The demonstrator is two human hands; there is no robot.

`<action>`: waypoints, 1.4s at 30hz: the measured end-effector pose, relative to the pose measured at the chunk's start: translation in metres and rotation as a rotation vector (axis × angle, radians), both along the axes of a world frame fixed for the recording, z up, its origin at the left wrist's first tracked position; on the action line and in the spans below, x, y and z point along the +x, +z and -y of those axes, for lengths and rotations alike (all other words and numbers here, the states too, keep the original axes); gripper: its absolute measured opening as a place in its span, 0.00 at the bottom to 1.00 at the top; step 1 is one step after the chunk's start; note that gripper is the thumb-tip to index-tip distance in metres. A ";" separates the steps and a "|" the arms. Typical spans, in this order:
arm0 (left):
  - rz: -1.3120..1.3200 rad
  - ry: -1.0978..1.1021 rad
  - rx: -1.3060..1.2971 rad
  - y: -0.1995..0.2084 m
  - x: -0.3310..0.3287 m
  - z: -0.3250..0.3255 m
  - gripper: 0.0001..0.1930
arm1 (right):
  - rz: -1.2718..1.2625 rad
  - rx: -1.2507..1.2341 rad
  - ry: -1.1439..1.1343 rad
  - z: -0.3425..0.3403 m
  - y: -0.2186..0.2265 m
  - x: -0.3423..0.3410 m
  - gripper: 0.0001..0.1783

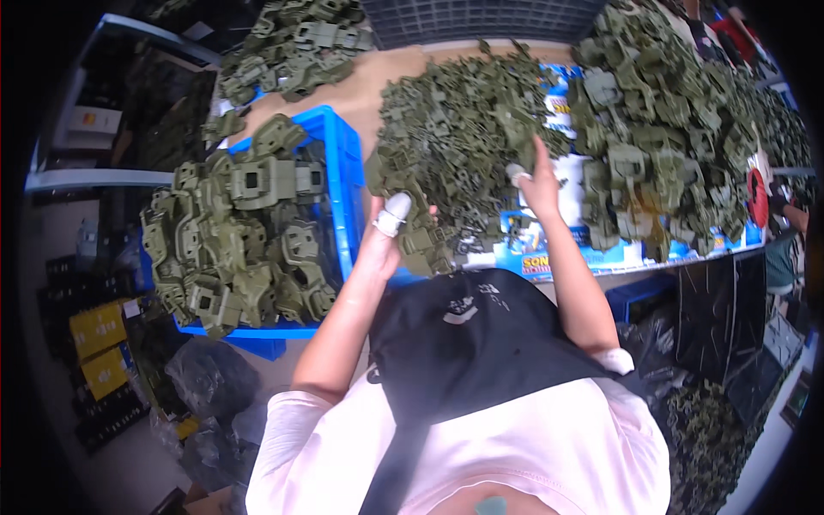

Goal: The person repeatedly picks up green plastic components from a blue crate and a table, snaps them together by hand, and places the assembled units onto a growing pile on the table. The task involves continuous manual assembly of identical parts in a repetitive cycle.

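My left hand (388, 230), a white cover on its thumb, is closed around an olive-green moulded plastic part (417, 242) just in front of my apron. The part's upper end overlaps similar pieces, so its outline is hard to tell. Farther right, my right hand (541, 184) reaches to the near right side of a heap of small olive-green plastic pieces (455, 129). Its thumb, also white-covered, and its index finger are apart; the other fingers are mostly hidden. Nothing shows clearly between them.
A blue crate (343, 172) at left is heaped with larger green plastic shells (245, 232). More shells (661, 146) cover the table's right side, and others (300, 47) lie at the back left. A black crate (481, 21) stands behind the small pieces. Printed blue-and-white sheeting (566, 256) lines the table edge.
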State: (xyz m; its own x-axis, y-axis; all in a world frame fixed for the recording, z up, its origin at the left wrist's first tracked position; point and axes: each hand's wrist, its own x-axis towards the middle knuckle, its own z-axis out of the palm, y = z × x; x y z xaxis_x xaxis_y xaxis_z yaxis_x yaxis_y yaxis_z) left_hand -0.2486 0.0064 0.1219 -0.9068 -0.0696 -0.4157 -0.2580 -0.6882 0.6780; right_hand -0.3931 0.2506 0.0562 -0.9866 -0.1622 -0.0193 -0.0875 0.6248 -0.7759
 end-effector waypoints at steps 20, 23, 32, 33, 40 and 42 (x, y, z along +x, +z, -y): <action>-0.227 0.178 -0.186 0.002 0.000 -0.031 0.29 | 0.886 -1.127 0.185 0.029 0.094 0.124 0.40; -0.300 0.110 -0.269 0.008 0.010 -0.025 0.31 | 1.061 -1.142 0.211 0.030 0.104 0.122 0.39; -0.460 -1.172 -1.466 0.097 0.001 -0.041 0.40 | 0.161 0.048 0.730 -0.013 0.133 0.110 0.33; -0.475 -1.243 -1.425 0.088 -0.001 -0.037 0.38 | 0.228 0.026 0.771 -0.016 0.132 0.111 0.30; -0.368 -1.175 -1.278 0.073 0.011 -0.042 0.39 | 0.328 -0.036 0.721 -0.019 0.120 0.128 0.29; -0.429 -1.118 -1.306 0.070 0.013 -0.044 0.36 | 0.301 0.029 0.697 -0.017 0.121 0.132 0.30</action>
